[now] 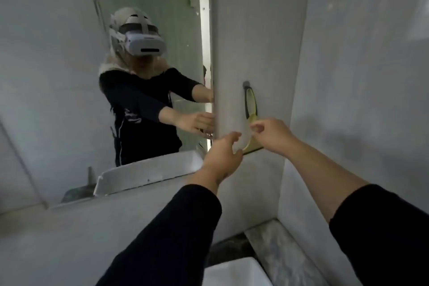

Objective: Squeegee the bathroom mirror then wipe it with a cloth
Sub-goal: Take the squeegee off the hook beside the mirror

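Observation:
The bathroom mirror (151, 30) fills the left of the view and reflects me reaching out with both arms. A yellow-green squeegee (251, 102) with a loop handle hangs from a hook (246, 85) on the white wall panel to the right of the mirror. My right hand (271, 134) pinches the squeegee's neck just below the loop. My left hand (222, 153) is right at the left end of the blade, fingers apart and holding nothing. No cloth is in view.
A white sink (234, 271) sits below, at the bottom edge. A marbled counter strip (278, 246) runs along the right wall (359, 76). A white ledge (148, 173) shows in the mirror's lower part. The wall panel (255, 30) juts out between mirror and right wall.

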The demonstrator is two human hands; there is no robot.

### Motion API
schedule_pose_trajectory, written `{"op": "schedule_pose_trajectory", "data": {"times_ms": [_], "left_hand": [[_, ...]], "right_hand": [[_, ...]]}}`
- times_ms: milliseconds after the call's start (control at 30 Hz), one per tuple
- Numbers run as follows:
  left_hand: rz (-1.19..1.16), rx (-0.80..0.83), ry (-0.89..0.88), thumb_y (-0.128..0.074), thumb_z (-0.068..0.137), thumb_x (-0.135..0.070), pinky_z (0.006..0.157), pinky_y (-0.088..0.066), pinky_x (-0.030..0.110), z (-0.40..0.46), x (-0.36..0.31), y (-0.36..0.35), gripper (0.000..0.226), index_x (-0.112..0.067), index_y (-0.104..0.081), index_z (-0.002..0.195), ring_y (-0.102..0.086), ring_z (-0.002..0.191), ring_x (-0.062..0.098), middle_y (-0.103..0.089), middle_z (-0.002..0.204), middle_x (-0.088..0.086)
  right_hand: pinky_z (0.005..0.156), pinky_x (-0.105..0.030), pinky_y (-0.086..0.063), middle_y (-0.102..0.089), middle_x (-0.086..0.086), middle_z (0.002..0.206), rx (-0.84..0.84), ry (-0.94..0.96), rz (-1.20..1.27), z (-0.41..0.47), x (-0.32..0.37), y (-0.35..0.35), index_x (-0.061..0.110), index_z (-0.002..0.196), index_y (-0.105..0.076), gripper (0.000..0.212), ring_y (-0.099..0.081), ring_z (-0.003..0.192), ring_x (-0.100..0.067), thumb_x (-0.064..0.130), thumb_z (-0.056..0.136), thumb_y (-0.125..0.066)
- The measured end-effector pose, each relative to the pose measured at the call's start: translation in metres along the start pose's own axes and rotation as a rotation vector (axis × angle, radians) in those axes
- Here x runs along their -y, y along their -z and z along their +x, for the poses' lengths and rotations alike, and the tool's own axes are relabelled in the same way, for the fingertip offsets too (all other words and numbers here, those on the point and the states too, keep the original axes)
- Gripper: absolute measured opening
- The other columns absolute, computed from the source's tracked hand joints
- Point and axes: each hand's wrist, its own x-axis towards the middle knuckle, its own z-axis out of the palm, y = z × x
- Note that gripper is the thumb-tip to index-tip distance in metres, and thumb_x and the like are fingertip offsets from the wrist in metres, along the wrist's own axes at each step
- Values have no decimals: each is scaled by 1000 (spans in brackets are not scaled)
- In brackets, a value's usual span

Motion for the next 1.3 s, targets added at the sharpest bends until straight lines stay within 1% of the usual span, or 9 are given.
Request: {"op": "schedule_pose_trajectory", "data": {"times_ms": [167,300,467,600,933,1067,1167,1233,1300], "left_hand": [[-226,-198,87,-51,92,-13,90,-36,21,23,-5,-48,49,-21,-38,139,-49,121,15,-47,140,0],[-332,-333,98,-50,92,-11,96,-47,36,42,-2,-75,46,-24,-38,134,-53,119,17,-53,132,0],[-401,-333,141,-48,95,-24,84,-53,44,46,-2,-89,46,-34,-29,136,-61,108,16,-61,124,-5],[-344,-363,150,-49,94,-24,77,-55,43,38,-14,-91,49,-40,-24,133,-61,100,12,-60,119,-7],[-379,-329,38,-49,95,-20,73,-54,37,11,-59,-73,42,-41,-36,129,-57,84,2,-56,106,-15],[-262,-334,-13,-50,93,-14,77,-53,40,-2,-65,-35,43,-36,-41,129,-59,87,10,-59,108,-9],[-161,-327,-59,-51,90,-10,75,-52,43,-16,-61,6,44,-35,-46,126,-60,88,16,-59,106,-9],[-83,-336,-77,-49,89,-7,75,-53,44,-26,-56,33,45,-34,-46,125,-59,89,18,-59,106,-8],[-35,-344,-89,-47,89,-8,76,-52,46,-36,-51,59,43,-33,-46,125,-59,89,18,-59,105,-8]], "right_hand": [[98,-39,-44,-53,-15,126,-244,75,88,35,-6,-4,22,143,-37,58,-52,116,-31,23,90,-61],[96,-36,-43,-48,-13,123,-347,140,149,56,-4,-16,32,145,-28,74,-53,112,-31,18,85,-68],[87,-28,-42,-48,-8,122,-423,161,210,65,-5,-33,37,142,-28,72,-55,108,-27,10,86,-65],[85,-39,-50,-53,-5,117,-468,165,143,63,-4,-24,38,135,-34,66,-58,102,-27,16,83,-68],[80,-39,-51,-53,-4,120,-502,99,54,24,6,34,32,138,-32,66,-57,103,-26,27,84,-68],[102,-45,-37,-27,-9,148,-509,188,-347,-2,23,55,22,148,-20,72,-29,135,-30,36,90,-59],[114,-59,1,-5,-8,159,-421,428,-669,-22,37,64,19,150,-20,64,4,146,-27,25,92,-46],[109,-61,12,-9,-7,159,-368,592,-833,-30,48,64,20,148,-30,63,5,147,-25,19,88,-50],[108,-63,12,-27,-8,155,-401,716,-921,-35,63,63,20,142,-42,59,-9,147,-26,16,85,-59]]}}
